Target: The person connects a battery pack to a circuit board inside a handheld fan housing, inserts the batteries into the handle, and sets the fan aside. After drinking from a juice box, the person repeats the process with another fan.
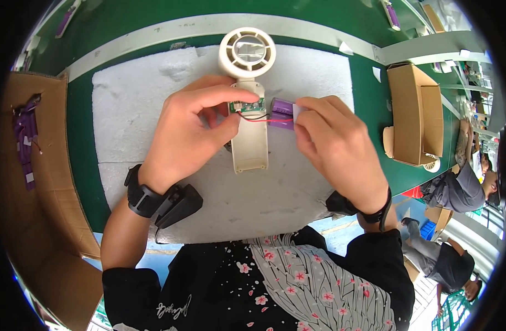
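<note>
The cream handheld-fan housing lies in front of me in the middle of a white foam pad, its round fan head pointing away. A green circuit board sits at the upper part of its handle. My left hand reaches over from the left: the forefinger's tip is at the board, the thumb well apart from it below, and since the other fingers are partly hidden, I cannot tell whether they grip anything. My right hand is pinched on the end of a purple battery pack just right of the handle; red and black wires run between pack and board.

The foam rests on a green table, with a pale metal rail across its far side. To my left, a cardboard carton holds more purple packs; to my right stands an open cardboard box. Farther right are two people in dark clothes, one above the other in my view, and a green crate.

A white label shows at my right fingertips, and white script marks my black flowered shirt.
</note>
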The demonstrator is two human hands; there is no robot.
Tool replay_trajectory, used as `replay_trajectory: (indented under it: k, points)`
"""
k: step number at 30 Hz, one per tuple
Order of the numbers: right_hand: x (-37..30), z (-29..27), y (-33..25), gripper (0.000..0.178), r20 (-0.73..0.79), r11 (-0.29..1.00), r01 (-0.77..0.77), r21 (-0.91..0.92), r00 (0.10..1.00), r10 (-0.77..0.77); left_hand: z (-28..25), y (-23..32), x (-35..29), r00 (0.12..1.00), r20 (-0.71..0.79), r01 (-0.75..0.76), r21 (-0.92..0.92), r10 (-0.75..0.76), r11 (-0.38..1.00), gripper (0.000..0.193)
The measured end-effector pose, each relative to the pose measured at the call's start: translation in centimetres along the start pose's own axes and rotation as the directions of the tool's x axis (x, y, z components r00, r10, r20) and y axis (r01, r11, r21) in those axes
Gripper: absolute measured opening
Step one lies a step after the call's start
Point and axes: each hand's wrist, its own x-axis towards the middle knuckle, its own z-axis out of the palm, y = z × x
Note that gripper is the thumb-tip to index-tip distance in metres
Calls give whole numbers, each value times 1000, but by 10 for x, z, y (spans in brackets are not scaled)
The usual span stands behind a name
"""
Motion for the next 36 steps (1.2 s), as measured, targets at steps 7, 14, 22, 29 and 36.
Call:
replay_trajectory:
  k: [7,14,22,29,36]
  points:
    - [-1,12,8,21,51,1000,-1,29,999,0,-1,-1,-3,999,-3,47,-1,-47,999,34]
    - [3,-10,68,8,236,746,-210,632,969,73,-2,0,-2,999,7,46,1,-46,999,33]
    - [-5,-23,140,20,-310,-47,496,867,612,728,-5,1,-3,999,4,32,4,-32,999,33]
    - [19,7,61,24,73,580,-190,792,973,220,-4,-2,-2,1000,-14,19,-14,-20,1000,32]
    - [16,14,38,56,227,832,-111,544,974,-18,0,-2,-1,999,-28,20,-45,-21,999,31]
